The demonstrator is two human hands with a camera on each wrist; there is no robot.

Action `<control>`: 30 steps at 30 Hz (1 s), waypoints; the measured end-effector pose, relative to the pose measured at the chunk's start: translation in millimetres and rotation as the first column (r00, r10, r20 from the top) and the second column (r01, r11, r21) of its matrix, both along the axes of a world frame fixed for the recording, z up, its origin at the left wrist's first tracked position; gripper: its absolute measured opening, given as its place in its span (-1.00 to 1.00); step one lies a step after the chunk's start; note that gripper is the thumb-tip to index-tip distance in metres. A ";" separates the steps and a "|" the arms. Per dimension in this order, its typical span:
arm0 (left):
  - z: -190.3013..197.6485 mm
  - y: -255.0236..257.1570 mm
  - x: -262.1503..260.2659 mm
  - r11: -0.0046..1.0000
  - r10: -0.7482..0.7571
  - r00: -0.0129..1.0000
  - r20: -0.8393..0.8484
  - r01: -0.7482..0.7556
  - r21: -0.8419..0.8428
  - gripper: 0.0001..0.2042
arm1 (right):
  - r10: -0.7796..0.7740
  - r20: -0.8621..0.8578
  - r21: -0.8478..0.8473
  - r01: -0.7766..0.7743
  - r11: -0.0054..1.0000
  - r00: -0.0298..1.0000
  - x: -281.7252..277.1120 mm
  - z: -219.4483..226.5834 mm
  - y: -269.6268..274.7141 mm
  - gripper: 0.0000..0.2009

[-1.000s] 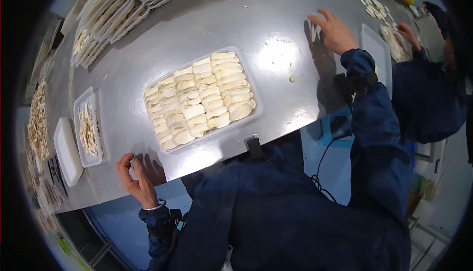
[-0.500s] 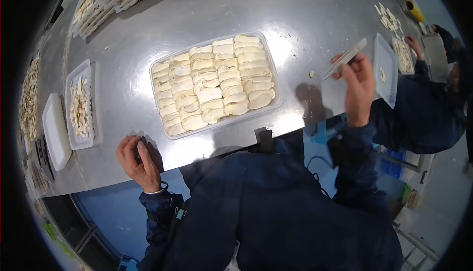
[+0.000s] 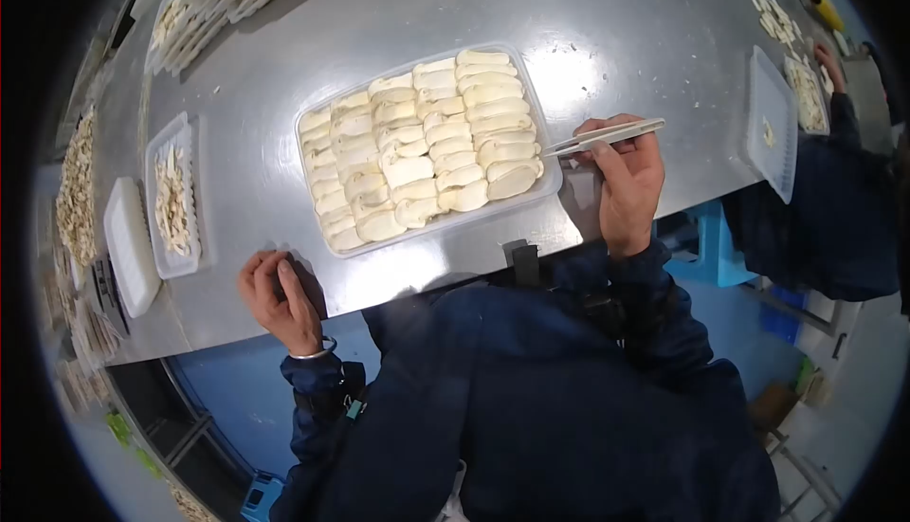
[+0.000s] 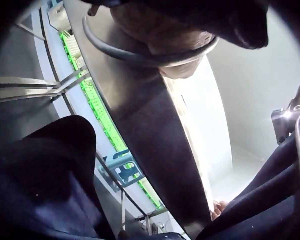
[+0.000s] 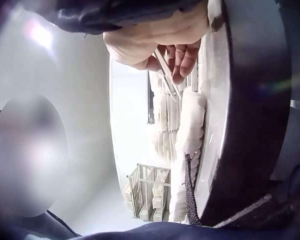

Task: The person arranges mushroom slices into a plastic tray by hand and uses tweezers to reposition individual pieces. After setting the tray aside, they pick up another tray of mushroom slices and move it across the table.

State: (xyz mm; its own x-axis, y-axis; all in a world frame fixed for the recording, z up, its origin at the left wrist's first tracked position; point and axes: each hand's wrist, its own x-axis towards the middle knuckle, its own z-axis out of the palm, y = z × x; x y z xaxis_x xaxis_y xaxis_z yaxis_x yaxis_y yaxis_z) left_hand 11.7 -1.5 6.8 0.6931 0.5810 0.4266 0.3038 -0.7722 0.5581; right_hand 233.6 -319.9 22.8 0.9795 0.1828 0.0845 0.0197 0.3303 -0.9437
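Note:
A clear plastic tray (image 3: 554, 177) holds rows of overlapping pale slices (image 3: 410, 171) at the table's middle. The right hand (image 3: 629, 185) grips light-coloured tweezers (image 3: 616, 135) between thumb and fingers, their tips at the tray's right edge. In the right wrist view the tweezers (image 5: 166, 75) show under the right hand (image 5: 162, 37), pointing towards the slices. Near the table's front edge, the left hand (image 3: 282, 302) rests with loosely curled fingers and holds nothing. Only its wrist side shows in the left wrist view, beside a metal bangle (image 4: 140, 60).
At the left stand a small tray of pieces (image 3: 172, 201) and a white tray (image 3: 131, 247). Stacked trays (image 3: 223, 0) fill the back left. Another tray (image 3: 773, 124) lies at the right, near another person's hand (image 3: 830, 69) and loose strips (image 3: 774, 18).
The right hand has come from the table's far right to the tray's right side, now with the tweezers in its grip. The left hand has stayed by the front edge. The head view has shifted.

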 end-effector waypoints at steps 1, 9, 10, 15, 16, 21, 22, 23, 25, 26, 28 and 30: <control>1.6 1.0 1.3 1.000 -0.002 1.000 0.006 0.002 -0.013 -0.87 | 0.009 0.004 0.000 -0.009 1.000 1.000 -0.9 -1.7 -0.9 -0.77; 1.5 -1.8 2.5 1.000 -0.018 1.000 0.006 0.018 -0.015 -0.88 | 0.008 0.024 0.030 -0.009 1.000 1.000 -2.5 -2.9 4.7 -0.76; 0.6 -1.3 1.7 1.000 -0.017 1.000 0.006 0.017 -0.013 -0.86 | 0.007 0.022 0.033 -0.008 0.999 1.000 -3.2 -3.2 5.3 -0.76; 2.4 -4.1 2.6 0.998 0.001 1.000 -0.002 -0.001 -0.055 -0.87 | 0.016 -0.004 0.044 -0.015 0.999 1.000 -4.0 -3.5 4.9 -0.75; 1.7 -3.0 1.1 0.999 -0.004 1.000 -0.015 0.003 -0.033 -0.87 | 0.018 -0.006 0.042 -0.018 0.999 1.000 -4.2 -3.5 5.1 -0.75; 0.8 -0.7 0.2 1.000 -0.016 1.000 -0.024 0.015 -0.008 -0.86 | 0.020 0.048 -0.012 -0.019 1.000 0.999 -3.9 -5.7 5.1 -0.75; 0.3 -0.2 0.0 1.000 -0.016 1.000 -0.023 0.016 -0.006 -0.85 | 0.025 0.065 -0.030 -0.023 0.999 0.998 -3.9 -6.2 4.8 -0.74; -0.3 0.5 -0.3 1.000 -0.017 1.000 -0.022 0.017 -0.003 -0.85 | 0.025 0.065 -0.031 -0.023 0.999 0.998 -4.1 -5.7 5.0 -0.74; -1.0 0.8 -0.4 1.000 -0.018 1.000 -0.016 0.018 -0.005 -0.85 | 0.026 0.066 -0.034 -0.024 0.999 0.997 -4.6 -4.2 5.4 -0.75; -1.2 0.5 0.0 1.000 -0.020 1.000 -0.011 0.019 -0.011 -0.85 | 0.027 0.065 -0.034 -0.025 0.999 0.998 -4.6 -4.2 5.4 -0.74; -0.8 0.1 0.3 1.000 -0.019 1.000 -0.016 0.019 -0.007 -0.85 | 0.027 0.061 -0.033 -0.025 0.999 0.998 -4.6 -4.5 5.2 -0.74; 0.4 0.0 0.3 1.000 -0.013 0.999 -0.034 0.014 0.013 -0.86 | 0.029 0.069 -0.034 -0.027 0.999 0.997 -4.1 -5.2 5.1 -0.74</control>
State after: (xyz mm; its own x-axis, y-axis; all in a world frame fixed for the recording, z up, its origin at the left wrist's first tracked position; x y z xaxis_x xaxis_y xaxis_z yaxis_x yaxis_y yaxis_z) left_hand 12.0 -1.5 7.2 0.7153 0.5661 0.4098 0.3120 -0.7834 0.5375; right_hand 229.5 -314.8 17.6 0.9659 0.2141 0.1456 0.0766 0.3007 -0.9507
